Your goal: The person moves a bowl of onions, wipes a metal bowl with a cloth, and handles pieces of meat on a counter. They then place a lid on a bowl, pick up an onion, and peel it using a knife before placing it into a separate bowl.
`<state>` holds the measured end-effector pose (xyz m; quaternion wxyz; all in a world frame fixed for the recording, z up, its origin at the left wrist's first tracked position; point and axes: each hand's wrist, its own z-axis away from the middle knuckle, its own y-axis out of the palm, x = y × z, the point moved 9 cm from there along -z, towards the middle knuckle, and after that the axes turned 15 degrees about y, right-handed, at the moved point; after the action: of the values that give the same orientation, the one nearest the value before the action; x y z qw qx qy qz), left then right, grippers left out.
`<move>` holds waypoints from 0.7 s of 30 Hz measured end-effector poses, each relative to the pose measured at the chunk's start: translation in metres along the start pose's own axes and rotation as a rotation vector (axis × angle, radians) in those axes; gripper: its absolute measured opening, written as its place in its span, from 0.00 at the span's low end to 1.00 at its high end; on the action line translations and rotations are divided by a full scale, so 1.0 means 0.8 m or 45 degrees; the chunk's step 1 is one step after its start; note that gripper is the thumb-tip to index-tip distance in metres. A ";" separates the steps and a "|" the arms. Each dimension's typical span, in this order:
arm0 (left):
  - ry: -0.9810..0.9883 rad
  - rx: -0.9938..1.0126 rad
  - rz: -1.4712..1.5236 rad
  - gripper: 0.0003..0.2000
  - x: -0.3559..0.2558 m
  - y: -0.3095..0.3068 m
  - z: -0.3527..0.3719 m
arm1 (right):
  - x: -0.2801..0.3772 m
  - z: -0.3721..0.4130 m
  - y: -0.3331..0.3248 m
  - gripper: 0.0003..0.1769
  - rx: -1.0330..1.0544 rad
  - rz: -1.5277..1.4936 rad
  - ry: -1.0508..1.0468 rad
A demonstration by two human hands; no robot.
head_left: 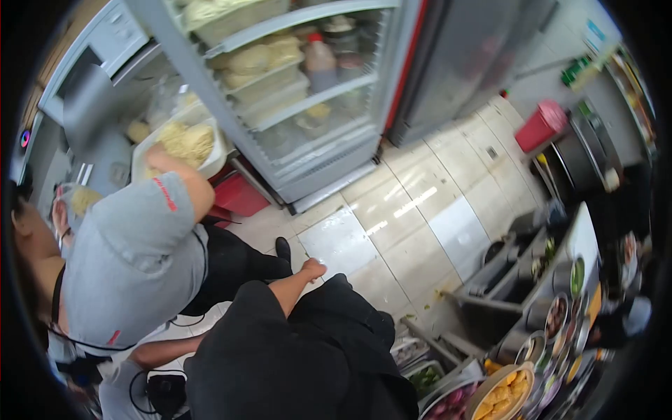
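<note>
My left hand [313,269] is out in front of my black clothing, above the tiled floor [395,224]. Its fingers look curled together, and anything inside them is hidden. I do not see my right hand. To the left, a co-worker in a grey shirt [129,245] has one hand in a white tub [218,150] of pale noodles [185,142]. That person's other hand is beside a clear bag [84,199] with pale contents. Another grey sleeve and forearm [168,351] show at the lower left, partly hidden by black cloth.
A glass-fronted fridge [315,164] with food tubs and a red-capped bottle [320,63] stands ahead, beside a grey metal door [455,63]. Red bins [241,192] sit by the fridge. At the lower right, a counter holds metal containers and a bowl of orange pieces [504,395].
</note>
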<state>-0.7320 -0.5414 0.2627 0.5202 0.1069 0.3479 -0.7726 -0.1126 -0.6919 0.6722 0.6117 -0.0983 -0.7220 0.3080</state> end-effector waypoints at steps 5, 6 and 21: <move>0.141 -0.020 0.102 0.15 -0.095 -0.041 -0.040 | 0.105 -0.012 0.176 0.10 0.459 -0.138 -0.173; 0.171 -0.082 0.192 0.15 -0.105 -0.050 -0.043 | 0.124 -0.015 0.218 0.10 0.596 -0.154 -0.227; -0.633 -0.869 1.003 0.12 -0.021 -0.097 0.027 | 0.454 0.358 0.789 0.15 2.526 -0.150 -0.187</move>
<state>-0.7884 -0.5267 0.3202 0.8397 -0.1302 0.3789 -0.3667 -0.6152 -0.0973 0.5966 0.3853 0.5127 -0.1777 0.7464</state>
